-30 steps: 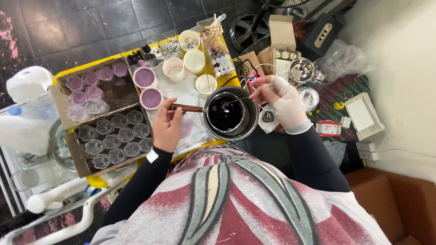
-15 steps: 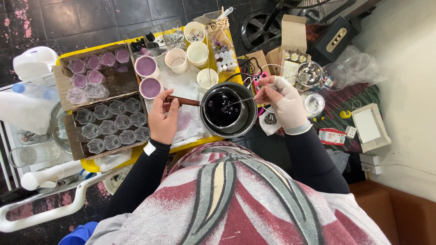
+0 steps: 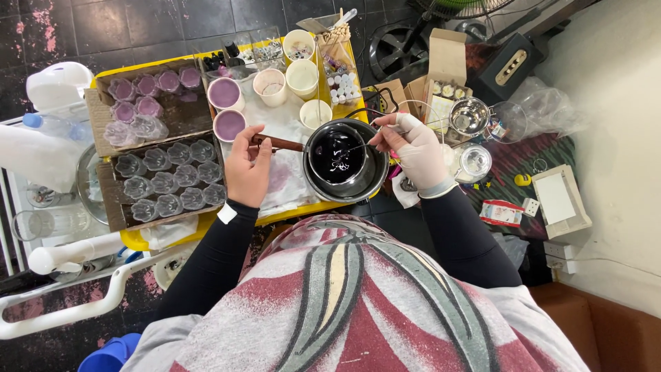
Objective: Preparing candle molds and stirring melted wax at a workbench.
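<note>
Pot (image 3: 377,180) sits at the yellow table's (image 3: 141,240) near edge, dark liquid inside. My left hand (image 3: 246,171) is closed around its brown handle (image 3: 279,143); my gloved right hand (image 3: 413,148) pinches a thin stirrer (image 3: 358,147) dipped in. Upper tray (image 3: 180,118): six moulds and two cups (image 3: 224,92) hold purple. Lower tray (image 3: 110,200): clear moulds (image 3: 166,183) all unfilled, so I'd say most pouring remains.
</note>
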